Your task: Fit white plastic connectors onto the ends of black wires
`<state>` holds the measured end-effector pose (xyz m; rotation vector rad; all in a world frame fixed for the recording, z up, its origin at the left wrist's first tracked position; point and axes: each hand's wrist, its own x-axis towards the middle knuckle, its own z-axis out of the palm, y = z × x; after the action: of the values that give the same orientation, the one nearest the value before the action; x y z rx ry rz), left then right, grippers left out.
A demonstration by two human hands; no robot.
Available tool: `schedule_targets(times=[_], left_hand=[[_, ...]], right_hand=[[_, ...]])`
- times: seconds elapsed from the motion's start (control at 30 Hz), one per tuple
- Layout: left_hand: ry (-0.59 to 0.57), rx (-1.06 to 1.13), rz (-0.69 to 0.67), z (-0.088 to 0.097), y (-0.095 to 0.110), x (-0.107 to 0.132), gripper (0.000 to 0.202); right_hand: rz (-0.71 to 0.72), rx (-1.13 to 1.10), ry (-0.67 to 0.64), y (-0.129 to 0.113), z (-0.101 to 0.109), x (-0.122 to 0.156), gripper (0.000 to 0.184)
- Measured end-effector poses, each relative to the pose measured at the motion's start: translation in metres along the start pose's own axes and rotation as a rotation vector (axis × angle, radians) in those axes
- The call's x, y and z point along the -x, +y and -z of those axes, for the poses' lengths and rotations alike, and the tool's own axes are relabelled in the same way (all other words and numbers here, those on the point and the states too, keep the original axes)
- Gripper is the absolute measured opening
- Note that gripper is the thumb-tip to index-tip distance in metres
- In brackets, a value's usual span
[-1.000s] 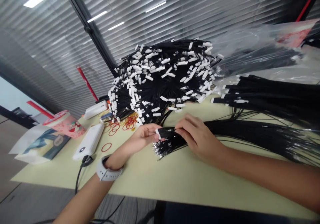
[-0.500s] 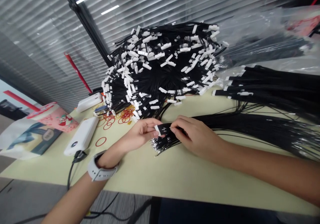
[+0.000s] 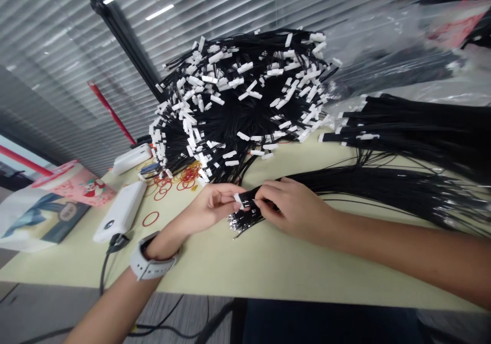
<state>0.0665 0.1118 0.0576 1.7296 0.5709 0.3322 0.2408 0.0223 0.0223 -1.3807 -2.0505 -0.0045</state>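
My left hand [image 3: 215,204] pinches a small white connector [image 3: 238,200] that has black wires running into it. Close on its right, my right hand [image 3: 289,206] has thumb and forefinger pressed together on a thin wire end with a shiny metal tip. Under both hands lies a bundle of black wires [image 3: 387,188], its silvery terminal ends [image 3: 241,222] fanned out below the connector. Whether the wire tip is inside the connector is too small to tell.
Behind the hands rises a big heap of black cables with white connectors [image 3: 245,109]. More cable bundles [image 3: 418,124] lie at right beside plastic bags. Rubber bands [image 3: 187,175], a white power bank [image 3: 120,211] and a pink drink cup [image 3: 82,185] stand at left.
My right hand has shifted slightly left, its fingertips nearer the connector. My left hand keeps its pinch. The whole view has drifted a little.
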Motion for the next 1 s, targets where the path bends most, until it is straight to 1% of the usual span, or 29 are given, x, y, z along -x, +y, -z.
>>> schedule_targets(times=[0.1, 0.27, 0.37, 0.57, 0.67, 0.73, 0.83, 1.0], left_hand=[[-0.031, 0.016, 0.007, -0.001, 0.001, -0.001, 0.016], [-0.049, 0.034, 0.028, 0.001, 0.000, -0.003, 0.017], [-0.079, 0.046, 0.035, 0.003, -0.001, -0.003, 0.017], [-0.080, 0.082, 0.046, 0.000, -0.001, -0.002, 0.020], [-0.047, 0.122, 0.063, -0.002, 0.000, -0.002, 0.022], [-0.039, 0.137, 0.075, -0.003, 0.000, -0.002, 0.022], [-0.077, 0.135, 0.085, -0.003, 0.000, -0.002, 0.023], [-0.112, 0.173, 0.068, 0.000, 0.000, 0.000, 0.026]], right_hand=[[0.058, 0.063, 0.013, 0.000, 0.000, 0.000, 0.024], [0.142, 0.190, 0.000, 0.001, -0.001, 0.000, 0.025], [0.178, 0.223, 0.008, 0.002, -0.003, 0.000, 0.025], [0.196, 0.147, 0.034, 0.001, -0.002, 0.001, 0.026], [0.170, 0.083, 0.059, 0.001, 0.000, 0.002, 0.026], [0.150, 0.029, 0.044, 0.001, 0.001, 0.002, 0.025], [0.139, -0.062, 0.032, 0.001, 0.003, 0.003, 0.021], [0.135, -0.143, 0.083, -0.002, 0.007, 0.004, 0.014]])
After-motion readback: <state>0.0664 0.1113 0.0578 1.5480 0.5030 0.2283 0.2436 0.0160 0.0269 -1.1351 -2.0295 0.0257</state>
